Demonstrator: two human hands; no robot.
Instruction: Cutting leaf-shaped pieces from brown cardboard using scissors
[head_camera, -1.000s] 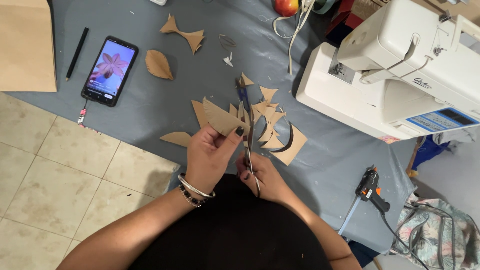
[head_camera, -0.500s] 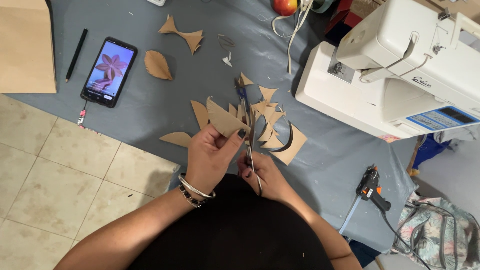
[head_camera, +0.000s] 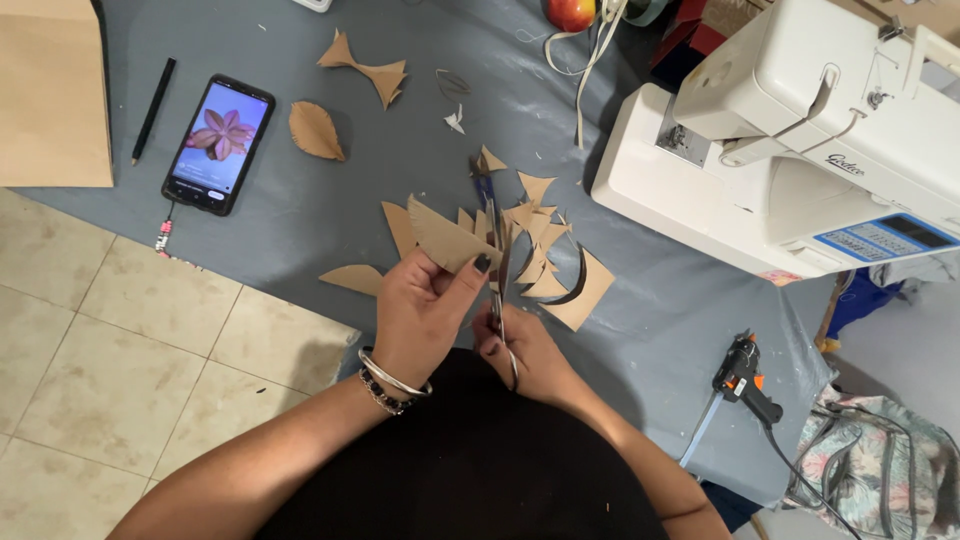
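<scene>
Left hand (head_camera: 425, 310) fingers pinch brown paper piece (head_camera: 445, 240) taut; right hand (head_camera: 525, 355), closed through scissors (head_camera: 492, 240) handles, blades toward 12 o'clock.

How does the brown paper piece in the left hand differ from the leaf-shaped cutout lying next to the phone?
The paper piece is pinched in the left hand, off the table, beside the scissors; the leaf cutout lies flat on the grey cloth, untouched. The held piece has straight, pointed edges; the cutout is a rounded oval. Both are the same tan paper.

Black top, bare forearms; silver bangles + dark bead bracelet (head_camera: 385, 385) on left wrist, dark nail polish.
</scene>
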